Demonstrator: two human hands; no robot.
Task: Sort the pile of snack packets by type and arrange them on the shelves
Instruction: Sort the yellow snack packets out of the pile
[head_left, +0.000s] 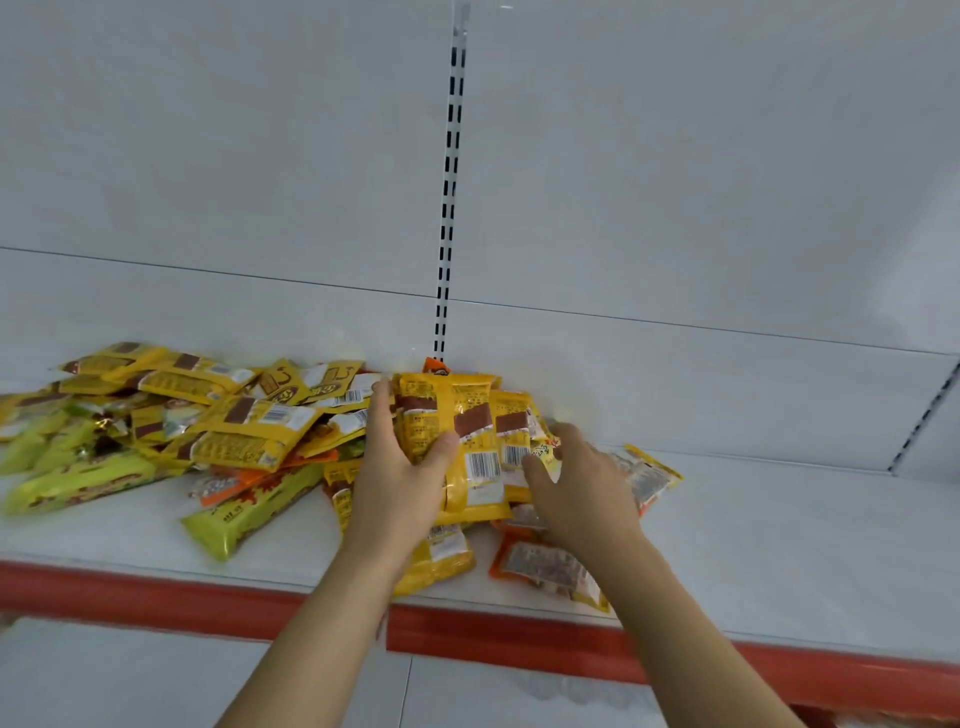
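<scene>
The left hand is gripping a stack of yellow packets near the middle of the shelf, thumb across the barcode side and fingers wrapped round the far face, holding the stack upright on its lower edge. The right hand is reaching in from the other side with fingers spread and relaxed, touching the right flank of the stack; it is pinching nothing that I can make out, though its fingertips are partly hidden among the wrappers.

The step in hand appears to be gathering one type into a squared bundle. To do it well, the right hand should be pressing flat against the stack's side while the left is keeping its clamp, so the slippery foil is not fanning out. Tapping the lower edges on the shelf would be lining them up.

The unsorted pile is lying toward the shelf's left end, with green packets at its front and mixed yellow ones behind. An orange packet is resting close to the red front edge, right of the stack, and a loose yellow one is overhanging that edge; both could be slipping off if nudged. The bundle is best set toward the bare right end, well apart from the pile.
</scene>
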